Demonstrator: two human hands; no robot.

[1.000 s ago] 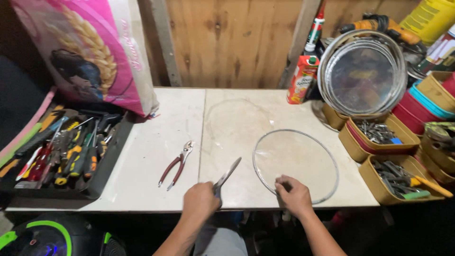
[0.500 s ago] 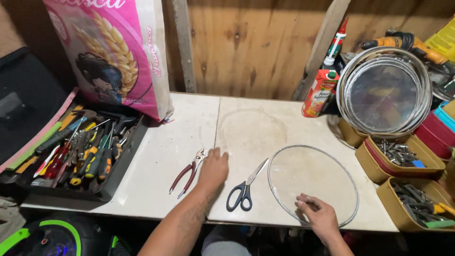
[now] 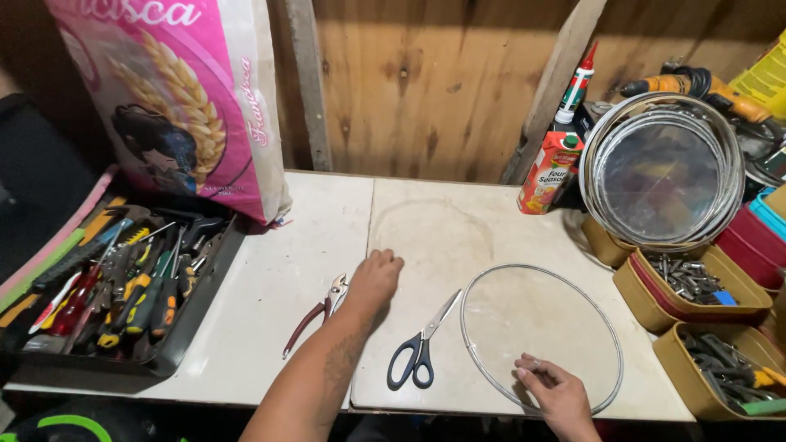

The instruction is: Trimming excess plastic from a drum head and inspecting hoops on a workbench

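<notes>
My left hand (image 3: 372, 278) lies palm down on the white worktop (image 3: 270, 295), fingers loosely curled, right next to red-handled pliers (image 3: 315, 315); I cannot tell if it touches them. Black-handled scissors (image 3: 422, 344) lie shut between my two hands. My right hand (image 3: 550, 386) pinches the near rim of a round wire-framed mesh disc (image 3: 540, 336) that lies flat on the worktop.
A black tray of screwdrivers and hand tools (image 3: 123, 286) sits at the left. A large pink sack (image 3: 176, 106) leans at the back. A juice carton (image 3: 550, 172), stacked round sieves (image 3: 663, 172) and boxes of screws (image 3: 696, 282) crowd the right side.
My left hand let go of the scissors, which now lie on the worktop, and moved left toward the pliers. My right hand stayed on the mesh disc's rim.
</notes>
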